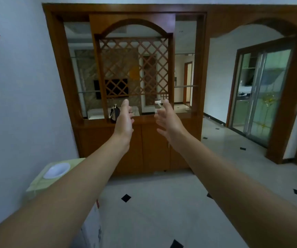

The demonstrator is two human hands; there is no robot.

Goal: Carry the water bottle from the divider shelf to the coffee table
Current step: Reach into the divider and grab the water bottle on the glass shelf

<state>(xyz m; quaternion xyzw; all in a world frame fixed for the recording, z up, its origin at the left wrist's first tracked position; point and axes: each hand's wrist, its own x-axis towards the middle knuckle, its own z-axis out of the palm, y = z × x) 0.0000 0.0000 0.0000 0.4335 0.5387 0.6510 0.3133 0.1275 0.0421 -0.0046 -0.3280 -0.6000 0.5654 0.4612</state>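
Both bare forearms reach toward the brown wooden divider shelf, left hand and right hand empty, fingers spread. On its ledge, left of the left hand, stands a small dark flask-like bottle — likely the water bottle. Something pale and blurred above the right hand could draw the grasp wrongly — or get knocked.

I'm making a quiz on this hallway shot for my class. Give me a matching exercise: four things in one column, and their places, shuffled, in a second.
Things:
1. water bottle
2. dark flask
3. white bowl
4. sliding glass door

Places:
A. on the pale green surface at lower left
B. far right, past the arch
C. on the divider shelf, by the left hand
D. on the divider shelf, by the right hand's fingertips

Pairs: 1-D, 2-C, 3-A, 4-B
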